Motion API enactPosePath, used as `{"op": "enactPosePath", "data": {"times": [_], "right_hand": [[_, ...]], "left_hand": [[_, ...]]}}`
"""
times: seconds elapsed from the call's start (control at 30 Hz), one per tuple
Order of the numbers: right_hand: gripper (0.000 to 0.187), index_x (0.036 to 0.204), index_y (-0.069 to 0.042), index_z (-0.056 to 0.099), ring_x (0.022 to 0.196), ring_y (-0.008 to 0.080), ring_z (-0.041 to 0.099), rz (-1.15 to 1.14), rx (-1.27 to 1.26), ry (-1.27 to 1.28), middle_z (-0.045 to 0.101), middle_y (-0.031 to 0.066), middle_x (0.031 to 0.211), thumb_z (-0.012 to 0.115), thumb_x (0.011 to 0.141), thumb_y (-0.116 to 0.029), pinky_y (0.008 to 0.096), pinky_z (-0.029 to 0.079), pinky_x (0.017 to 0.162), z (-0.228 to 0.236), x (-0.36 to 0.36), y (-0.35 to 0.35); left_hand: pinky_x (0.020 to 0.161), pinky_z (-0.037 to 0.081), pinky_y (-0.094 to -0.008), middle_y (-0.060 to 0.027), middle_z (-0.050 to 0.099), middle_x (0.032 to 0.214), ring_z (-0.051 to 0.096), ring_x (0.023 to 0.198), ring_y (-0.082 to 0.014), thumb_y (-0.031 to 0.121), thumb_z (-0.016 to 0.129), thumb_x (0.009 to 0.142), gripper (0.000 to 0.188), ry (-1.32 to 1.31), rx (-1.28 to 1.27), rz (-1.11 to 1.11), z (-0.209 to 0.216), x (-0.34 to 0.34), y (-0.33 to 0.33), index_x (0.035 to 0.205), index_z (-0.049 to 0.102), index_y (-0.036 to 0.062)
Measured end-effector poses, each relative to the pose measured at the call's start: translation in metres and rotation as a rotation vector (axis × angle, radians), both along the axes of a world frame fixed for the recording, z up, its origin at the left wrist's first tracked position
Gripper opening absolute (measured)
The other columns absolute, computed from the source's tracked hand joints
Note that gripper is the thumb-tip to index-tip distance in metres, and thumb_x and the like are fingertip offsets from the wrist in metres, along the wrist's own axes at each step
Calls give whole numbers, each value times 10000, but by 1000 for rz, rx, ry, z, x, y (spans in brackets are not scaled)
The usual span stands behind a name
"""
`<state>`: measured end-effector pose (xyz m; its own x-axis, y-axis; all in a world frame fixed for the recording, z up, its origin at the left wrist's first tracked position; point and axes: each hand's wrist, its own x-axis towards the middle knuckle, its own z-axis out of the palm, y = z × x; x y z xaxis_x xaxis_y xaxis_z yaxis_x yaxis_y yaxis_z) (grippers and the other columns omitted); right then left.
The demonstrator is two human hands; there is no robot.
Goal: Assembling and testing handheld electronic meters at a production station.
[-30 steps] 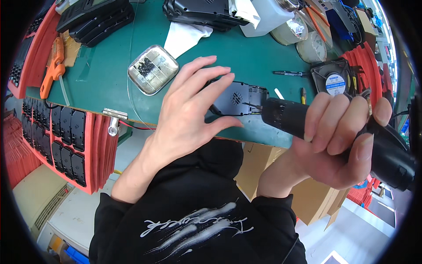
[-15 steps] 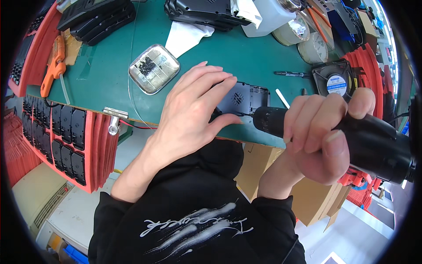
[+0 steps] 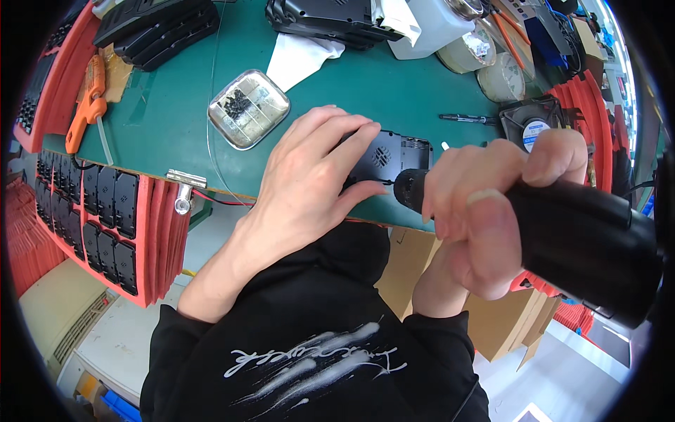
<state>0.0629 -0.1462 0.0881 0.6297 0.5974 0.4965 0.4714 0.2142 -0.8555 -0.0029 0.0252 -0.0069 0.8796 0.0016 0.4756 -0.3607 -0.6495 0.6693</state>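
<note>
A black plastic housing (image 3: 366, 156) with a round speaker grille lies on the green bench. My left hand (image 3: 302, 172) arches over its left side, fingers at the far edge and thumb at the near edge, holding it. My right hand (image 3: 478, 204) is wrapped round a black electric screwdriver (image 3: 587, 243). The screwdriver points left, its bit reaching the housing's near edge by my left thumb; whether a screw is under the tip I cannot make out. Beyond my left hand stands a metal tin (image 3: 273, 107) with small dark screws (image 3: 237, 105) in it.
An orange glue gun (image 3: 91, 105) lies at the left. A metal clip (image 3: 184, 186) grips the bench edge. Red trays of black housings (image 3: 125, 204) stack below left. At the right are a marker pen (image 3: 467, 119) and a fan (image 3: 529, 119); black devices (image 3: 327, 21) sit at the back.
The screwdriver's body has swung toward me and down, and my right hand has shifted left with it. My left hand and the housing have hardly moved.
</note>
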Motion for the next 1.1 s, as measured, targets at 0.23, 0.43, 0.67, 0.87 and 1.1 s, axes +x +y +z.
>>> {"op": "enactPosePath", "data": {"times": [0.23, 0.43, 0.67, 0.87, 1.1], "right_hand": [[404, 1212, -63, 353, 467, 159, 478, 25, 164, 48, 515, 50, 651, 574, 884, 16, 325, 463, 504, -10, 2, 2], [413, 1236, -60, 391, 481, 160, 504, 308, 167, -12, 521, 24, 650, 607, 886, -19, 314, 470, 484, 0, 20, -2], [250, 1183, -50, 502, 545, 130, 474, 211, 498, 129, 492, -4, 681, 545, 981, -189, 335, 432, 540, 31, 35, 5], [286, 1177, -41, 489, 513, 142, 499, 314, 664, 71, 520, 29, 673, 615, 922, -68, 330, 455, 515, -7, 48, 94], [429, 1168, -29, 471, 468, 159, 535, 428, 873, -24, 558, 76, 661, 712, 839, 103, 322, 487, 480, -38, 71, 159]], "left_hand": [[1001, 515, -448, -132, 675, 1242, 609, 1164, -360, 108, 903, 652, 660, 46, -36, -7, 2, -1, -1, 1259, 672, -10], [1003, 512, -453, -144, 661, 1244, 603, 1170, -370, 130, 911, 651, 677, 20, -9, -2, 0, -2, 1, 1267, 668, -11], [987, 511, -455, -151, 624, 1246, 588, 1177, -364, 139, 905, 646, 650, 15, 1, -20, 5, -1, -2, 1230, 670, -23], [984, 511, -442, -167, 614, 1195, 590, 1157, -354, 105, 880, 652, 623, 12, 59, 1, 6, -6, -1, 1212, 658, -53], [986, 512, -465, -182, 616, 1174, 591, 1152, -375, 87, 861, 666, 534, 24, 33, -31, 7, -4, 0, 1147, 674, -50]]}}
